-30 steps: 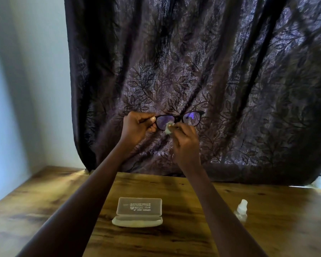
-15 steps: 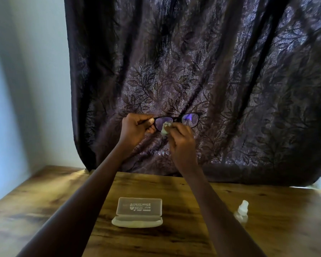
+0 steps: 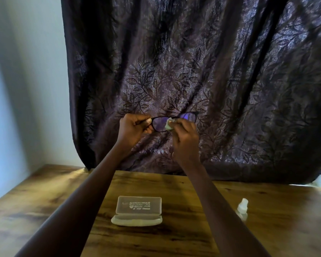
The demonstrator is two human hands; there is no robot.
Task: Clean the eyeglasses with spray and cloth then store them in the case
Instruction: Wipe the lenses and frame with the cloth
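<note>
Black-framed eyeglasses point(image 3: 188, 116) are held up in front of the curtain, above the table. My left hand point(image 3: 132, 128) grips their left end near the hinge. My right hand point(image 3: 184, 138) pinches a small pale cloth point(image 3: 168, 125) against the inner edge of the left lens, by the bridge. An open pale case point(image 3: 137, 212) rests on the wooden table point(image 3: 44, 197) below my arms, its lid upright. A small white spray bottle point(image 3: 242, 208) stands to the right of my right forearm.
A dark leaf-patterned curtain point(image 3: 211, 71) hangs behind the table's far edge. A pale wall point(image 3: 26, 80) fills the left side. The table's left edge runs diagonally at the lower left.
Both hands and the glasses have shifted slightly left and down. The cloth now sits further onto the left lens.
</note>
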